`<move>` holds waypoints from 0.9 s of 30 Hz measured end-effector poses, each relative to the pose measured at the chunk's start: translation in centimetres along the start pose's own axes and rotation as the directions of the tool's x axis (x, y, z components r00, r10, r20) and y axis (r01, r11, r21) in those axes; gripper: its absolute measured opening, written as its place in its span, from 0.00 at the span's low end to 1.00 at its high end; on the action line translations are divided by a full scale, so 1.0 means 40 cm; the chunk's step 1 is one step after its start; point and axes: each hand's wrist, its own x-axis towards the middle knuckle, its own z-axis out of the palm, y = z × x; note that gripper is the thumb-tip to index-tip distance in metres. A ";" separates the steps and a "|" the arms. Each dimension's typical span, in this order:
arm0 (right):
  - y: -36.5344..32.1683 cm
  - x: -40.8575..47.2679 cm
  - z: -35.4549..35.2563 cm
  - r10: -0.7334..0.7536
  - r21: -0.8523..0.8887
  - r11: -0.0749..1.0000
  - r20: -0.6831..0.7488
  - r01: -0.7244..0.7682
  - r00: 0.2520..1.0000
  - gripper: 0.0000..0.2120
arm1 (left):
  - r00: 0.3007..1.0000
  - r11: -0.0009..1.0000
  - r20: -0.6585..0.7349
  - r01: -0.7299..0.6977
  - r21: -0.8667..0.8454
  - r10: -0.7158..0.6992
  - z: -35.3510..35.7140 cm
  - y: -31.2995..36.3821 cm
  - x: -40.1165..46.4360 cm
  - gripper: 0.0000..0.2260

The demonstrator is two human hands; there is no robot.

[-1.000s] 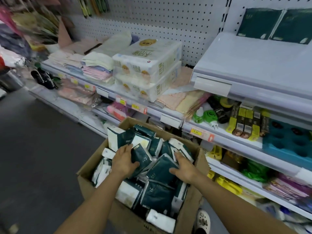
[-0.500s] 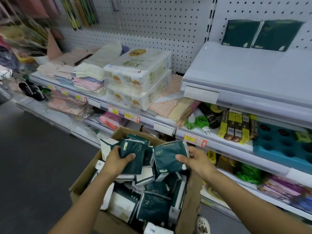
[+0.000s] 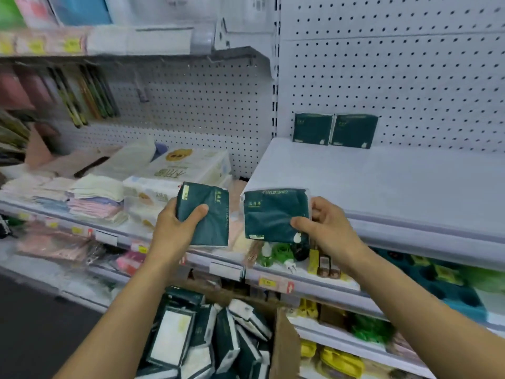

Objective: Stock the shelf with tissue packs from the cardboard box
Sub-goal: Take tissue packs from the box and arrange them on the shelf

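Left hand [image 3: 175, 228] gripping one dark green tissue pack [image 3: 207, 214], right hand [image 3: 325, 231] pinching another [image 3: 273, 212], above the cardboard box [image 3: 284, 346].

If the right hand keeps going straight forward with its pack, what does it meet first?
Probably nothing: the right hand and its tissue pack look just above the white shelf, bare up to two standing packs; depth uncertain.
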 end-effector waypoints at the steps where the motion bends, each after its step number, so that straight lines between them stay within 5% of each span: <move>1: -0.020 0.017 -0.025 -0.027 -0.004 1.000 -0.030 0.027 0.999 0.09 | 1.000 1.000 -0.011 -0.008 -0.012 0.008 0.019 0.020 0.018 0.06; 8: -0.070 0.172 -0.203 -0.080 -0.063 0.996 -0.231 0.067 0.970 0.11 | 1.000 0.992 -0.017 -0.013 -0.122 0.011 0.167 0.129 0.122 0.11; 15: -0.010 0.343 -0.320 -0.029 -0.169 0.985 -0.304 -0.024 0.952 0.09 | 0.986 0.988 0.157 -0.029 -0.153 0.054 0.330 0.183 0.218 0.11; 27: 0.012 0.535 -0.439 -0.041 -0.216 0.975 -0.382 -0.046 0.923 0.13 | 0.973 0.994 0.229 -0.006 -0.105 0.030 0.457 0.143 0.344 0.12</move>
